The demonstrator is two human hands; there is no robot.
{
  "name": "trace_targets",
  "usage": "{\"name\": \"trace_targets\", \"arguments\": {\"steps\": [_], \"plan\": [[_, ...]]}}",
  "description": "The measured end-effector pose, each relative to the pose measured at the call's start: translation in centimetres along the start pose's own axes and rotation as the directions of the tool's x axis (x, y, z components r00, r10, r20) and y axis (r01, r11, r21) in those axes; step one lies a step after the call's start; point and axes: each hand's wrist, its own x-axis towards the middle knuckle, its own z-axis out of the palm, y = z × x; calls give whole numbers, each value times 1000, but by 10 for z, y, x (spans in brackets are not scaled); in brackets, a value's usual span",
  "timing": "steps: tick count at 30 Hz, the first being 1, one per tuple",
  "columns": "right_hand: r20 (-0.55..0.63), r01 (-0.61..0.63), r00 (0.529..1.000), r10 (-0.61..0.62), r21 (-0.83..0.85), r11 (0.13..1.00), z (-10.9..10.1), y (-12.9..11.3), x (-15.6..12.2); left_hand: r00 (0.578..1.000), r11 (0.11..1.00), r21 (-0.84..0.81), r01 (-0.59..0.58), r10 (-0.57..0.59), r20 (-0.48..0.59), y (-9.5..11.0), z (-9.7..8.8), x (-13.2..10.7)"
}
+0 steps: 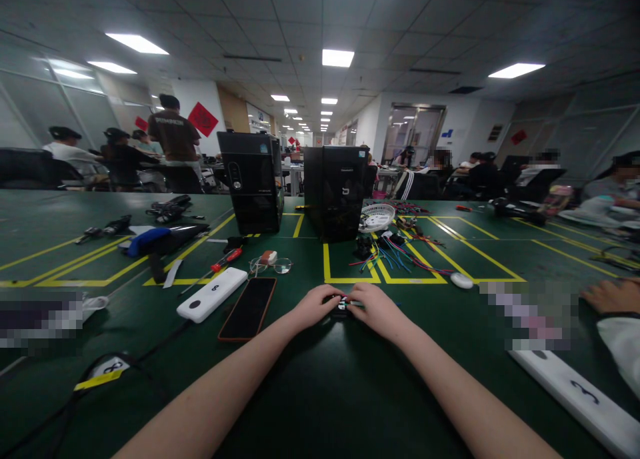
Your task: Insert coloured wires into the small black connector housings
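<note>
Both my hands meet at the middle of the green table (320,392), around a small black part (341,307) with a white mark on top. My left hand (316,304) has its fingers curled onto the part's left side. From the right, my right hand (371,304) pinches it with thumb and fingers. A bit of thin wire seems to show beside the right hand. The fingers cover much of the part, so its exact kind is not visible. A phone in an orange-edged case (249,309) lies left of my left hand.
Two black computer towers (253,192) stand ahead. Loose coloured wires (395,256), a white basket (376,218) and a white mouse (461,280) lie right. Glasses (281,266), a red-handled screwdriver (226,259) and a white bar marked 8 (213,296) lie left. Another person's hand (610,302) rests far right.
</note>
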Motion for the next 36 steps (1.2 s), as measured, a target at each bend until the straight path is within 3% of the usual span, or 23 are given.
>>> {"name": "trace_targets", "arguments": {"steps": [4,8,10,18,24,30,36], "plan": [[-48,-9,999,10,18,1000,0,3,-1,999,1000,-25,19,-20,-35,1,2,-1],[0,-14,1000,14,-6,1000,1,2,-1,980,999,-1,46,-45,-196,5,3,-3],[27,-2,1000,3,-35,999,0,1,0,975,998,29,49,-41,-219,5,3,-3],[51,16,999,-8,-156,988,-3,-10,-1,983,999,53,8,2,-185,7,2,-3],[46,9,999,-3,-133,991,-3,-10,-2,977,977,212,-9,53,-205,16,-5,-5],[54,8,999,3,-206,978,-2,-14,0,981,912,402,-84,147,-128,22,-9,-5],[58,9,998,12,-341,940,0,-30,3,974,868,466,-174,220,-45,33,-11,-6]]}}
